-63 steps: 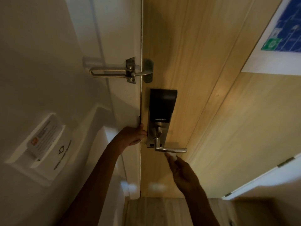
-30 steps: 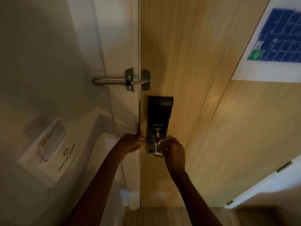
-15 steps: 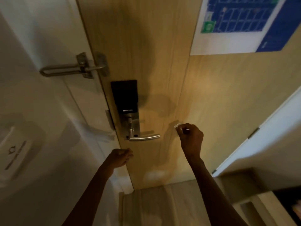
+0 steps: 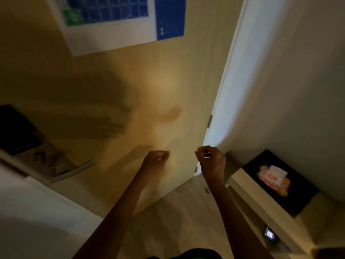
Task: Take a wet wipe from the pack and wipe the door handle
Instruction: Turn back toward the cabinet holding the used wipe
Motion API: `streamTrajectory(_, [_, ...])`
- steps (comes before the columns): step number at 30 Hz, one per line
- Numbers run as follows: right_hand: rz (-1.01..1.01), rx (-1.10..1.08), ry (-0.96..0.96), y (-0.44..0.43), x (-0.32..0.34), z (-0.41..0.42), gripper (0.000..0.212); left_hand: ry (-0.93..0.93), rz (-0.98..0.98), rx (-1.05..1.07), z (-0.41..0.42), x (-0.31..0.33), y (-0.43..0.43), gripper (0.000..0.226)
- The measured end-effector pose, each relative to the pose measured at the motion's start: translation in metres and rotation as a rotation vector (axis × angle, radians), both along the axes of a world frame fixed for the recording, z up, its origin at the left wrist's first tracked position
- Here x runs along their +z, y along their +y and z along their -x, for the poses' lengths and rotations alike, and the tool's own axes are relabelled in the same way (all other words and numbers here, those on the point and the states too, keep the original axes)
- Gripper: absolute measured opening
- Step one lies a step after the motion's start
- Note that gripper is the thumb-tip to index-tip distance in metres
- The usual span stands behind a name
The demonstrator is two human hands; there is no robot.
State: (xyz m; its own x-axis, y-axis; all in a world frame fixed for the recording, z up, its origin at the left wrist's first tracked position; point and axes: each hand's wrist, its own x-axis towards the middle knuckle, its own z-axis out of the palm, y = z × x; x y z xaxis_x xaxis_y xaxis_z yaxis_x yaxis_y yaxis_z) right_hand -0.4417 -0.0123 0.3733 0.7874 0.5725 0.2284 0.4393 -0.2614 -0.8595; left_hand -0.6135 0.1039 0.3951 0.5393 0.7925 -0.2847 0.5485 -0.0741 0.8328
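Note:
The metal door handle (image 4: 74, 170) sits blurred at the far left under the black smart lock (image 4: 16, 129) on the wooden door (image 4: 149, 86). My left hand (image 4: 155, 158) is a closed fist in front of the door, well right of the handle, with nothing seen in it. My right hand (image 4: 211, 159) is curled near the door's hinge edge; a small pale scrap, the wet wipe (image 4: 197, 151), shows at its fingertips. The orange and white wipe pack (image 4: 273, 177) lies on a dark tray (image 4: 298, 199) at the right.
A blue and white floor-plan sign (image 4: 119, 19) hangs on the door above. A white wall (image 4: 289, 71) and a light wooden shelf (image 4: 248, 191) stand to the right. Wood flooring (image 4: 177, 217) lies below. A small glowing device (image 4: 269, 234) sits lower right.
The view has swung right, so the handle slid to the far left and the wipe pack came into sight. Both hands have left the handle and door edge and hang in front of the door.

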Motion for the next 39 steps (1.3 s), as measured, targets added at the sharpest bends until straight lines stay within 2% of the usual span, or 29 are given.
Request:
streamTrajectory(4, [0.045, -0.115, 0.038, -0.050, -0.012, -0.057, 0.006, -0.011, -0.141, -0.139, -0.078, -0.007, -0.028, 0.051])
streamTrajectory(6, [0.068, -0.172, 0.041, -0.080, -0.025, -0.084, 0.001, 0.015, -0.186, -0.229, -0.115, -0.018, -0.050, 0.057])
streamTrajectory(9, [0.114, -0.268, 0.046, -0.126, -0.045, -0.118, 0.010, 0.083, -0.237, -0.385, -0.161, -0.042, -0.082, 0.063])
streamTrajectory(11, [0.154, -0.330, 0.045, -0.152, -0.055, -0.137, 0.005, 0.110, -0.276, -0.460, -0.188, -0.060, -0.099, 0.066])
streamTrajectory(15, [0.203, -0.446, 0.127, -0.189, -0.076, -0.173, 0.004, 0.141, -0.387, -0.591, -0.232, -0.079, -0.125, 0.074])
streamTrajectory(18, [0.244, -0.515, 0.195, -0.211, -0.096, -0.195, 0.005, 0.147, -0.456, -0.674, -0.264, -0.095, -0.131, 0.091])
streamTrajectory(23, [0.286, -0.656, 0.228, -0.233, -0.117, -0.233, 0.006, 0.202, -0.488, -0.842, -0.323, -0.128, -0.121, 0.092])
streamTrajectory(29, [0.283, -0.830, 0.269, -0.231, -0.124, -0.281, 0.007, 0.280, -0.482, -0.998, -0.391, -0.147, -0.108, 0.104])
streamTrajectory(38, [0.343, -0.945, 0.309, -0.243, -0.158, -0.341, 0.014, 0.349, -0.422, -1.098, -0.468, -0.169, -0.108, 0.108])
streamTrajectory(39, [0.351, -0.941, 0.303, -0.246, -0.163, -0.349, 0.015, 0.362, -0.420, -1.105, -0.475, -0.170, -0.111, 0.103])
